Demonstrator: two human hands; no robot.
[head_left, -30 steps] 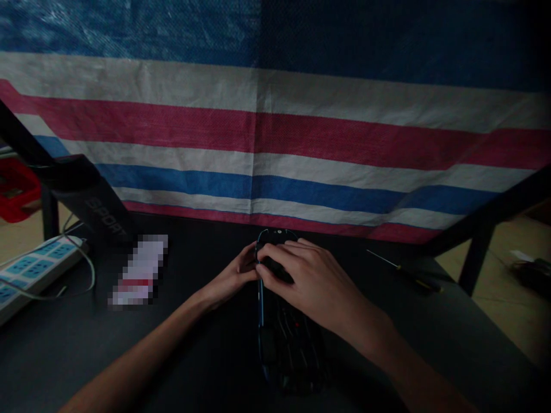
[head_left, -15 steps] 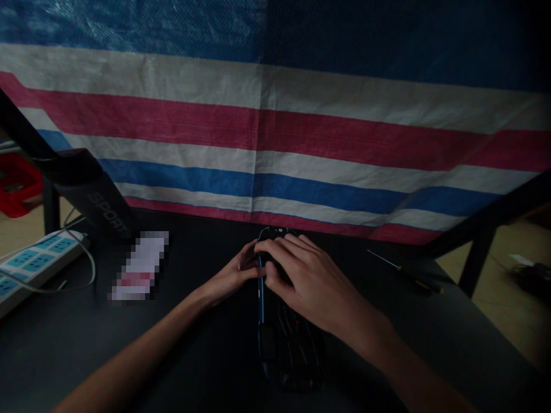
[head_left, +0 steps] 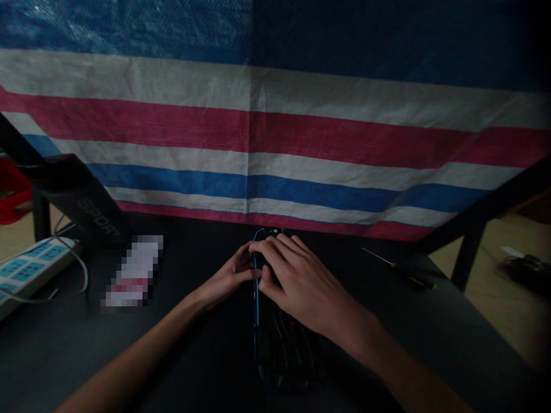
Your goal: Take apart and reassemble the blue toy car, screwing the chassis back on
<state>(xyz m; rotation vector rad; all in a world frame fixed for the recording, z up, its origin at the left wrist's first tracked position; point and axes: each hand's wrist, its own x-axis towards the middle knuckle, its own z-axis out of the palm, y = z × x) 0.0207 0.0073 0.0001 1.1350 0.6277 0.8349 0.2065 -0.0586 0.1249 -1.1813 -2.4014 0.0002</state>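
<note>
A long black object with thin blue edging (head_left: 288, 350) lies lengthwise on the dark table; its shape resembles a toy car, but the dim light hides the detail. A small red dot shows on its top. At the far part of its left side, my left hand (head_left: 230, 278) grips the blue edge between thumb and fingers. My right hand (head_left: 297, 275) is curled over the top of the far half, thumb and fingertips bent down toward the left edge. Whatever lies under the right palm and fingertips is hidden.
A screwdriver (head_left: 400, 269) lies to the right on the black tabletop (head_left: 185, 361). On the left are a pixelated pale item (head_left: 135, 269), a white power strip (head_left: 34, 264) with a cable, and a dark padded post (head_left: 92, 201). A striped tarp (head_left: 275, 132) hangs behind.
The whole view has shifted slightly, so everything appears a little further left. Both hands keep nearly the same hold on the black object.
</note>
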